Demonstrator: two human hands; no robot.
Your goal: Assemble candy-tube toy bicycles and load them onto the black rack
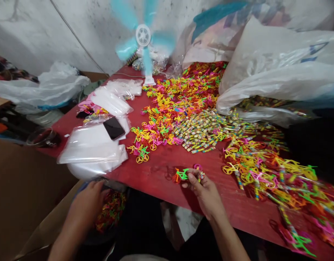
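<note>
right hand (206, 195) is pinching a green toy bicycle (184, 174), orange at one end, in front of the stick heap (198, 132). a wrapped bit (202, 175) shows by the fingers; can't tell if it's attached. left hand (86, 197) is low and front-left of the heap, blurred, near a batch of bicycles (112, 212) below the worktop (153, 181). can't tell if it grips anything.

progress, my read: bicycles and wrapped sticks lie mixed right of the heap (256, 175), some maybe joined. loose bicycles (161, 123) left of and behind the heap look unpaired, and the heap itself is mostly bare sticks. so plenty left.

counts: 1 bicycle clearly in hand, 1 phone (114, 128) on clear bags (87, 146) left of the heap, 1 fan (143, 35) behind-left, 1 glass mug (44, 137) far left. piled bicycles and sticks: too many, overlapping, no honest number.
</note>
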